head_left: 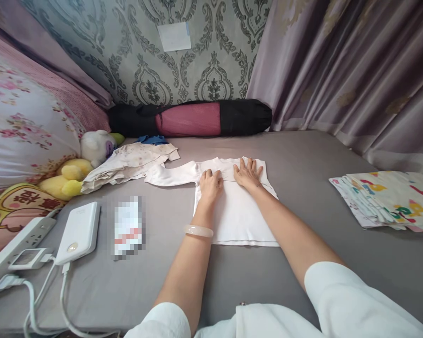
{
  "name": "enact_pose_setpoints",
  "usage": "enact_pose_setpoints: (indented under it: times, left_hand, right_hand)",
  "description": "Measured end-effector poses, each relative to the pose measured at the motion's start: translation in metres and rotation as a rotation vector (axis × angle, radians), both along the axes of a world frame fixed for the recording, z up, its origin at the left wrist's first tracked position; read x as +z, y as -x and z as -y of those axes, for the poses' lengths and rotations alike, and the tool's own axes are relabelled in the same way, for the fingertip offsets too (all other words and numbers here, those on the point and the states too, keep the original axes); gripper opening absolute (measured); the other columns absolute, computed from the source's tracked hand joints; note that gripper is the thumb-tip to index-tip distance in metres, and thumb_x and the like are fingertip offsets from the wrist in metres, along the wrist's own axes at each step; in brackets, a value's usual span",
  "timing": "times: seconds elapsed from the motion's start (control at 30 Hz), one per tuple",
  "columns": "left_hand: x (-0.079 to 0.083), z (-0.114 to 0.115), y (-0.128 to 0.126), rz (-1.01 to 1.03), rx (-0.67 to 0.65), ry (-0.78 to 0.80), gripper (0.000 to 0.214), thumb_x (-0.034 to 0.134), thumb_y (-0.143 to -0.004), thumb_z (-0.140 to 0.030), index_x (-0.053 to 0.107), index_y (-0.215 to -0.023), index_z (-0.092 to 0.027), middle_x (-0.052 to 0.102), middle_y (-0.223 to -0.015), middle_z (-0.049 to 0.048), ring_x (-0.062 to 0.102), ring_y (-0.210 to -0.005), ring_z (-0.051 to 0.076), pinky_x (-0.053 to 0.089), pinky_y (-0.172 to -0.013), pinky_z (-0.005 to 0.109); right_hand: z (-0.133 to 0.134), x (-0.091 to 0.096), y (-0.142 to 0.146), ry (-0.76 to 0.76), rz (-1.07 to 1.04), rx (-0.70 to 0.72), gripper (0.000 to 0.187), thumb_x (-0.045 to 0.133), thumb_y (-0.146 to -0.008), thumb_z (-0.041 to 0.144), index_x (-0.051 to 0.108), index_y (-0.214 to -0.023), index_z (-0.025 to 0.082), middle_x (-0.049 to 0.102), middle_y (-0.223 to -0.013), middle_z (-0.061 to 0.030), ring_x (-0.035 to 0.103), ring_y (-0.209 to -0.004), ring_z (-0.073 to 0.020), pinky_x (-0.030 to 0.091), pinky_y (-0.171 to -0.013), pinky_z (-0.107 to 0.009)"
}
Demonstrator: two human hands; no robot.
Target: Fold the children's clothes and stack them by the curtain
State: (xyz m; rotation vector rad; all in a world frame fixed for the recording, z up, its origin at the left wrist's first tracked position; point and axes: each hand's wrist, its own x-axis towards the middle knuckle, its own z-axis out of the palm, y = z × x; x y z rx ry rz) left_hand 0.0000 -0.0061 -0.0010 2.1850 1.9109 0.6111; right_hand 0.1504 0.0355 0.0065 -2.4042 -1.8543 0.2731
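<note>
A small white long-sleeved shirt (238, 216) lies flat on the grey bed sheet (303, 263), one sleeve stretched out to the left. My left hand (210, 184), with a pale bangle on the wrist, rests on the shirt's upper part with its fingers curled down on the fabric. My right hand (247, 172) lies flat on the shirt beside it, fingers spread. A second cream garment (127, 164) lies crumpled to the left of the shirt.
A rolled mat in a black bag (190, 118) lies along the wall. A stack of folded patterned cloths (391, 199) sits at the right. At the left are a plush toy (77, 171), a white power bank (79, 232), a power strip (14, 249) and a floral pillow (24, 122).
</note>
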Motion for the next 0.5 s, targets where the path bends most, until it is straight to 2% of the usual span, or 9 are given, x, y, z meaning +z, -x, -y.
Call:
enact_pose_setpoints:
  times: [0.17, 0.3, 0.5]
  left_hand:
    - [0.0, 0.0, 0.0, 0.028, 0.009, 0.009, 0.034, 0.049, -0.092, -0.026, 0.063, -0.123, -0.025, 0.056, -0.127, 0.0113, 0.045, -0.128, 0.03, 0.037, -0.108, 0.042]
    - [-0.001, -0.004, 0.001, 0.103, 0.017, -0.006, 0.034, 0.052, -0.09, -0.024, 0.065, -0.121, -0.024, 0.061, -0.125, 0.0109, 0.048, -0.127, 0.029, 0.038, -0.108, 0.042]
    - [0.006, -0.016, 0.01, 0.533, 0.144, 0.063, 0.038, 0.049, -0.092, -0.023, 0.061, -0.127, -0.013, 0.067, -0.121, 0.014, 0.062, -0.112, 0.025, 0.046, -0.101, 0.039]
  right_hand:
    - [0.0, -0.001, 0.0, -0.051, -0.018, -0.023, 0.063, 0.017, -0.101, 0.046, 0.026, -0.157, 0.019, 0.013, -0.165, -0.0171, 0.007, -0.151, -0.0324, 0.003, -0.117, -0.061]
    - [0.007, -0.001, -0.002, -0.032, -0.004, 0.048, 0.063, 0.016, -0.102, 0.046, 0.023, -0.157, 0.017, 0.009, -0.165, -0.0179, 0.005, -0.152, -0.0307, 0.005, -0.118, -0.059]
    - [0.03, 0.002, 0.005, 0.014, -0.005, 0.216, 0.063, 0.014, -0.102, 0.047, 0.018, -0.159, 0.018, 0.003, -0.166, -0.0144, 0.0, -0.152, -0.0262, 0.002, -0.12, -0.054]
